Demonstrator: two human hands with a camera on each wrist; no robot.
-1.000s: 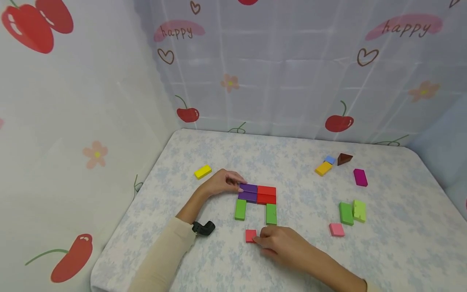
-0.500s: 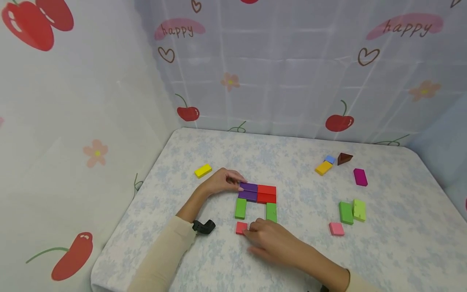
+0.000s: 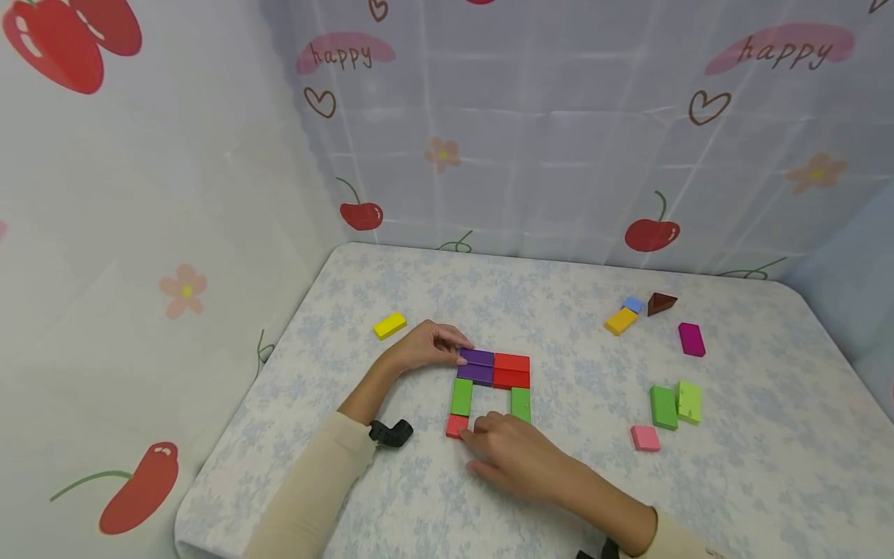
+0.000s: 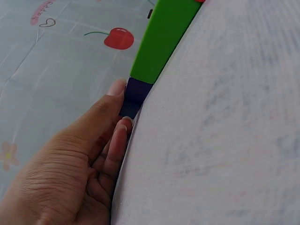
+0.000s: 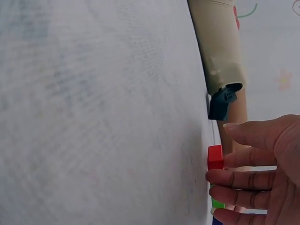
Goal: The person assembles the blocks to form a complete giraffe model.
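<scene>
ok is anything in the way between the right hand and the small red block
No, nothing visible is: the right hand has a fingertip against the small red block, which lies at the near end of a green block.

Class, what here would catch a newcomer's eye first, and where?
On the table, the purple blocks and adjoining red blocks stand out first, two green blocks running from them toward the person. The right hand touches a small red block at the left green block's near end. Printed cherries brighten the backdrop.
</scene>
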